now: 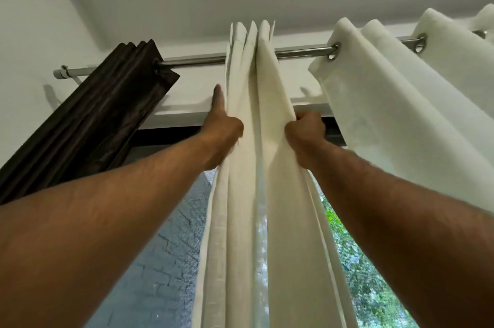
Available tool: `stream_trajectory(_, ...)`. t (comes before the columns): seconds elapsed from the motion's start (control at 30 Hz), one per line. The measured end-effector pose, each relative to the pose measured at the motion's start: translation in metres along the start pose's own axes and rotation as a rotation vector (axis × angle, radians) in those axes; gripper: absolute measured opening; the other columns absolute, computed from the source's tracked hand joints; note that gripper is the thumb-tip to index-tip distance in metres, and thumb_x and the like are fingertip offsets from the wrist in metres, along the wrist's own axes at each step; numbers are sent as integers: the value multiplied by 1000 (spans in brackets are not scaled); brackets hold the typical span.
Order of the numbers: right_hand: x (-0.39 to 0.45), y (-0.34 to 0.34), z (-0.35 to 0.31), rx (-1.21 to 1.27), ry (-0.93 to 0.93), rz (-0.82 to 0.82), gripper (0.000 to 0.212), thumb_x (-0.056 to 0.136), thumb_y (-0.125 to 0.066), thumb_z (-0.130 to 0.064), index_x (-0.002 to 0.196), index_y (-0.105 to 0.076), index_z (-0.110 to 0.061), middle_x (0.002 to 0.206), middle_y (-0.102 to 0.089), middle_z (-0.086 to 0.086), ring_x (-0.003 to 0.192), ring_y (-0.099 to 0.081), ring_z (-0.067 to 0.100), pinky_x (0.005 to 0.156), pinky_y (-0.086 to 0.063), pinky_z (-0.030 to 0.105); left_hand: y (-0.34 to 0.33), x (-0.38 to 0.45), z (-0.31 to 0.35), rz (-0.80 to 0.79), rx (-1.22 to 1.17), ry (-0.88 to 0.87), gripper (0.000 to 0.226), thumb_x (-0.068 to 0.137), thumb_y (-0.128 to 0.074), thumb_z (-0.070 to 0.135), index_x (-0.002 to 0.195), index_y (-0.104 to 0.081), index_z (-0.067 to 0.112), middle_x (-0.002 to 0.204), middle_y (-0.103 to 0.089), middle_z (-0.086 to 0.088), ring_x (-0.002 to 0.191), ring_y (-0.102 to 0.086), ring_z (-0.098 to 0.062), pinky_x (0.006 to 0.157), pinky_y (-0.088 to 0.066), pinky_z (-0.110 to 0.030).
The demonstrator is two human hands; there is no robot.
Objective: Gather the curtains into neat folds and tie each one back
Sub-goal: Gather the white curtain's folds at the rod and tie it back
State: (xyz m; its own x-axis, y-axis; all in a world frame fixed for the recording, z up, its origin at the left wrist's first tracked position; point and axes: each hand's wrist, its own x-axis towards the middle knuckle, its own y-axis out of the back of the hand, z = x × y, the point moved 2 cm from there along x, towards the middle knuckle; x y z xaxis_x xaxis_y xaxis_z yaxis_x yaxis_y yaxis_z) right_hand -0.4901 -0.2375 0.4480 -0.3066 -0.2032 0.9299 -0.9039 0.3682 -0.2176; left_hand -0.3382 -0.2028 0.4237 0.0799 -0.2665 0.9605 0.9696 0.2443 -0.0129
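A cream curtain [240, 167] hangs gathered in several tight folds from the metal rod [197, 59] at the centre of the view. My left hand [223, 127] grips the folds on their left side, thumb pointing up along the cloth. On the right side, my right hand [304, 132] clutches the outer fold with curled fingers. Both arms reach upward. To the left a dark brown curtain [101, 124] is bunched on the rod. A second cream curtain [395, 103] hangs in looser waves at the right.
The rod runs just under the white ceiling, its end cap [60, 73] at the left wall. Behind the curtains is a window [171, 247] with a mesh screen; a brick wall and green foliage show through it.
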Motion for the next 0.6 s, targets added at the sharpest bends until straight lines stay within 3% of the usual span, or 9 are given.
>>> stream_trajectory(0.03, -3, -5, -1, 36, 3, -108, 28, 77, -50, 6, 98, -68, 0, 91, -67, 17, 83, -65, 34, 70, -57, 38, -8, -7, 1, -87, 37, -32, 98, 87, -48, -8, 149, 4, 48, 139, -37, 1, 86, -57, -17, 56, -51, -23)
stream_trajectory(0.1, -13, -16, -7, 143, -9, -347, 27, 76, -58, 6, 102, -66, 4, 93, -68, 19, 81, -67, 35, 69, -61, 38, -22, -15, 3, -190, 81, -101, 102, 89, -51, -7, 147, 9, 53, 146, -30, 5, 105, -53, -21, 73, -54, -32)
stream_trajectory(0.17, -8, -9, -5, 166, -28, -287, 44, 61, -67, -5, 105, -66, 2, 99, -69, 18, 83, -68, 35, 73, -61, 43, -20, -15, 4, -119, 91, -111, 93, 86, -52, -9, 148, -15, 49, 140, -36, 6, 103, -57, -21, 75, -55, -31)
stream_trajectory(0.2, -5, 0, 0, 140, -38, -191, 50, 56, -69, -9, 105, -67, -1, 100, -69, 18, 85, -68, 35, 77, -60, 45, -14, -14, 5, -52, 97, -93, 86, 83, -53, -9, 146, -29, 45, 141, -42, 4, 93, -60, -19, 67, -54, -27)
stream_trajectory(0.27, -4, 16, 12, 37, -59, -68, 43, 61, -71, -6, 104, -67, -7, 100, -68, 14, 87, -66, 35, 81, -58, 45, -4, -16, -1, 37, 110, -18, 72, 82, -57, -4, 141, -42, 36, 137, -49, -3, 78, -59, -16, 57, -48, -21)
stream_trajectory(0.43, -47, -2, 8, 111, -51, -349, 36, 71, -62, 12, 104, -66, -2, 96, -70, 23, 88, -69, 39, 78, -58, 53, -10, -39, 0, 59, 178, 46, 73, 88, -67, 26, 150, -27, 27, 145, -43, -4, 124, -49, -25, 98, -44, -35)
stream_trajectory(0.5, -58, -11, -5, 204, -21, -373, 29, 77, -59, 7, 105, -65, -2, 91, -71, 21, 81, -71, 34, 68, -60, 44, -10, -42, 6, 40, 146, 46, 57, 92, -61, 37, 143, -42, 21, 138, -52, -4, 122, -52, -24, 101, -44, -35)
stream_trajectory(0.6, -69, -18, -22, 197, -32, -348, 14, 91, -56, -21, 97, -60, -9, 85, -66, 11, 77, -66, 25, 61, -53, 32, -5, -47, 15, -3, 66, 26, 42, 98, -47, 46, 120, -63, 14, 114, -64, -4, 108, -59, -21, 93, -45, -30)
